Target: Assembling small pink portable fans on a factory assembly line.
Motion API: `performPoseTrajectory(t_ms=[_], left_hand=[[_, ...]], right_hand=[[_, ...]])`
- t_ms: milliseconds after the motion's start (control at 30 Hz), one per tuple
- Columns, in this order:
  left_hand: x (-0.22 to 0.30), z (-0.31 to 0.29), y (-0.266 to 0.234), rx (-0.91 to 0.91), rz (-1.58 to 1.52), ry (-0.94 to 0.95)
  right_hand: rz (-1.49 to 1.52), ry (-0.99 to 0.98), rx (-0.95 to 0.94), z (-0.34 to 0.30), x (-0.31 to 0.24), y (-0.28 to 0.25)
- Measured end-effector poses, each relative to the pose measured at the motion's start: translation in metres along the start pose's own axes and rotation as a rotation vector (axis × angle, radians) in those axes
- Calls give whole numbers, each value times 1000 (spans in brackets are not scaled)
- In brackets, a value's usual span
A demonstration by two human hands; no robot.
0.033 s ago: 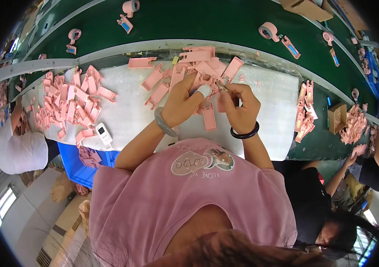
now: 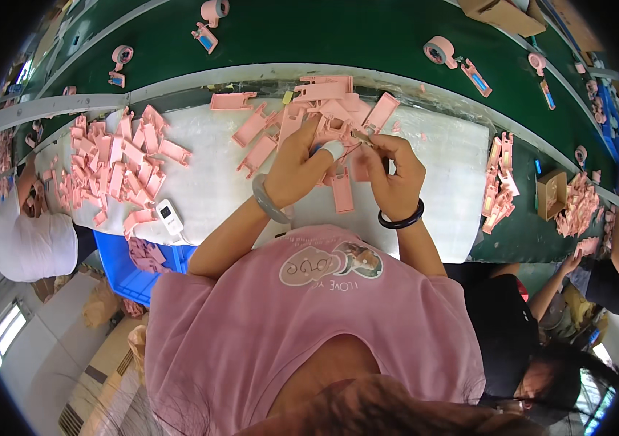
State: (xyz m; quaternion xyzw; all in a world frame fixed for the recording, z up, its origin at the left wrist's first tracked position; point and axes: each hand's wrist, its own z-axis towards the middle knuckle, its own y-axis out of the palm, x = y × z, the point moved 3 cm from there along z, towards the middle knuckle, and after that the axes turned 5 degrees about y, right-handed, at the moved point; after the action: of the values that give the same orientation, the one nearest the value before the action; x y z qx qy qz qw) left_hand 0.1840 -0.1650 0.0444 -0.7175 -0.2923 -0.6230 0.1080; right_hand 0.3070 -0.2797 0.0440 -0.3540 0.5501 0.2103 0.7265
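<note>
At the middle of the work surface, my left hand (image 2: 293, 171) is closed on a pink plastic part (image 2: 334, 129), with white wrapping on its thumb. My right hand (image 2: 399, 178) pinches a small, thin, metal-looking piece (image 2: 361, 136) against the part's right side; its exact kind is too small to tell. Thin reddish wire shows between the two hands. A heap of pink plastic housings (image 2: 322, 90) lies just beyond my fingers, partly hidden by them. One flat pink housing (image 2: 342, 191) lies below, between my wrists.
Left is a big pile of pink housings (image 2: 117, 163), near a white handheld device (image 2: 170, 216) and a blue crate (image 2: 126, 270). More pink parts (image 2: 498, 182) lie at right. Beyond a metal rail, a green belt (image 2: 324, 36) carries pink round-headed assemblies. Other people sit on both sides.
</note>
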Motion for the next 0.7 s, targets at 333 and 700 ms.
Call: performPoseTrajectory(t_ms=[333, 700], left_hand=[[-6, 3, 5, -14, -128, 18], [-1, -4, 9, -48, 171, 35]], right_hand=[[-42, -225, 13, -5, 3, 2], [-85, -310, -15, -5, -2, 2]])
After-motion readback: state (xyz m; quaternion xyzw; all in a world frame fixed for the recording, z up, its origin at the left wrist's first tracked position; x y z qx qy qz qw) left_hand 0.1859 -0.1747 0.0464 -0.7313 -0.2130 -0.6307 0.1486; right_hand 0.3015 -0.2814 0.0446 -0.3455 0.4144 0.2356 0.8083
